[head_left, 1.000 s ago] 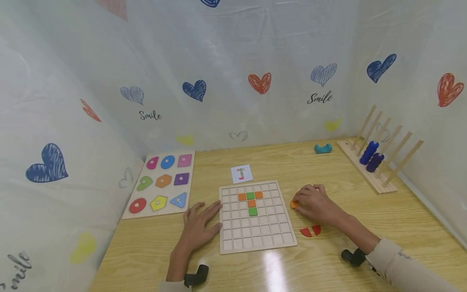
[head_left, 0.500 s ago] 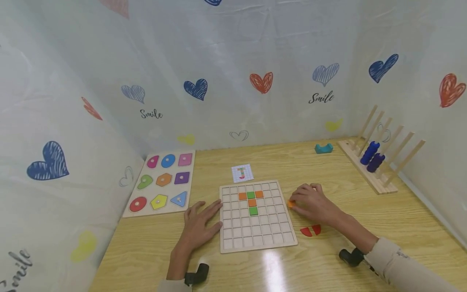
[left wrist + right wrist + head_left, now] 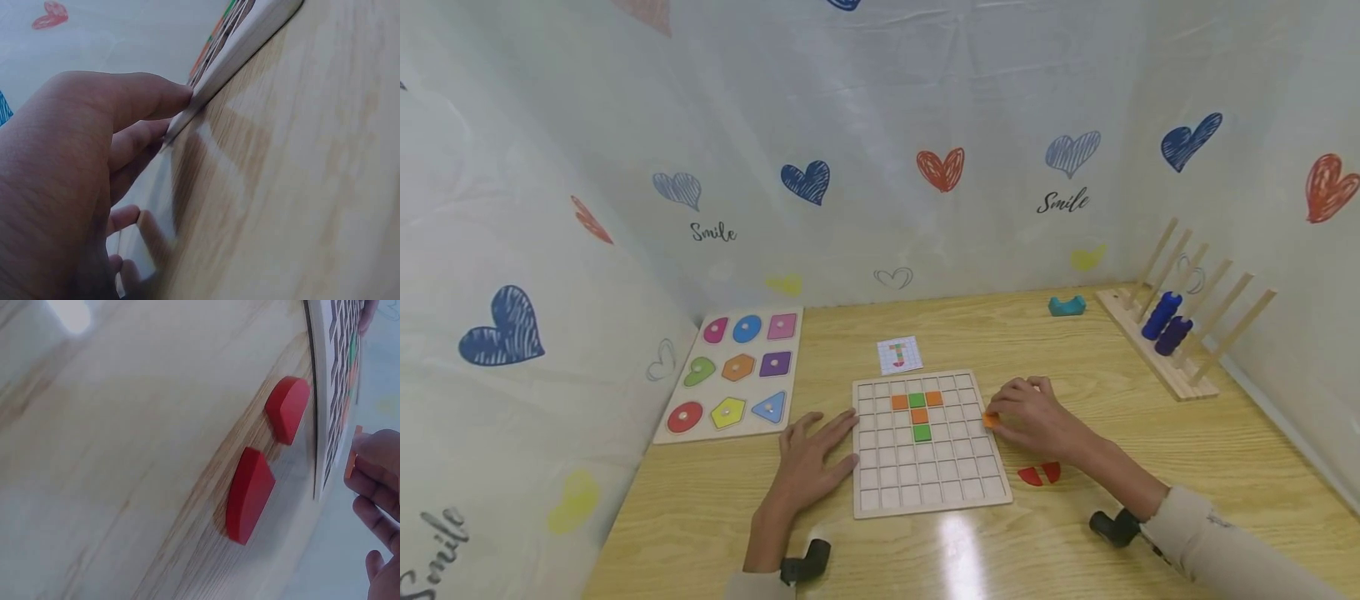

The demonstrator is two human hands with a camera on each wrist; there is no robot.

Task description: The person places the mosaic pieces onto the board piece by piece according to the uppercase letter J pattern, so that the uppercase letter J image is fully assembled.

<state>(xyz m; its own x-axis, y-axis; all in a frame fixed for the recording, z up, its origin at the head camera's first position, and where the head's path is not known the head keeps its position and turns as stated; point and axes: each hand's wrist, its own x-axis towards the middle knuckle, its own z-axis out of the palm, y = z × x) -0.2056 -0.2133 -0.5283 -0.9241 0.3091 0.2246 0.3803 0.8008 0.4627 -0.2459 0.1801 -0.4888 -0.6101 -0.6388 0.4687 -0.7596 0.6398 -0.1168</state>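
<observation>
A wooden grid board point(image 3: 883, 479) lies mid-table, with orange and green square tiles point(image 3: 920, 416) set in its upper cells in a T shape. My left hand point(image 3: 808, 467) rests at the board's left side, fingertips touching its edge, as the left wrist view also shows. At the right edge, my right hand point(image 3: 1041, 421) pinches an orange square tile point(image 3: 991, 421) between thumb and fingers. In the right wrist view that orange tile point(image 3: 353, 453) appears edge-on. Two red quarter-round pieces point(image 3: 250, 497) lie on the table below the right hand.
Behind the board lies a pattern card point(image 3: 898, 356). A shape puzzle board point(image 3: 715, 396) with knobbed pieces is at the left. A wooden peg stand point(image 3: 1157, 350) holding blue and purple pieces stands at the right, near a teal piece point(image 3: 1067, 306). Printed curtains enclose the table.
My right hand has moved left with the orange tile, from the bare table to the board's right edge. My left hand stays at the board's left side.
</observation>
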